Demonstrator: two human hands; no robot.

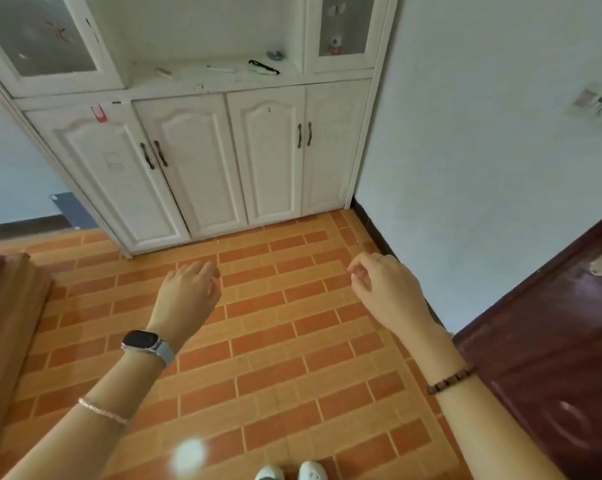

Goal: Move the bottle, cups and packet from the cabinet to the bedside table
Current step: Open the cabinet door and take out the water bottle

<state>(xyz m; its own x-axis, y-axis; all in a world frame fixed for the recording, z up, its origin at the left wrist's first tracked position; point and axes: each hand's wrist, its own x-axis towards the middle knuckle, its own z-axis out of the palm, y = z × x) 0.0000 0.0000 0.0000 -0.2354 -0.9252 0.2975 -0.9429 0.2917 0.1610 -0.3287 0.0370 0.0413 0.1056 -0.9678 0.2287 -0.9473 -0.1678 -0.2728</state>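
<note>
A white cabinet stands ahead of me with its lower doors closed. Its open counter shelf holds only small items: a black cord, a pale strip and a small bluish object. I see no bottle, cups or packet. My left hand, with a watch on the wrist, hangs over the floor with loosely curled fingers and holds nothing. My right hand is out in front near the wall, fingers bent and apart, also holding nothing.
Orange brick-pattern tiles cover the floor between me and the cabinet. A pale wall runs along the right, with a dark red door at the lower right. A wooden piece of furniture stands at the left edge.
</note>
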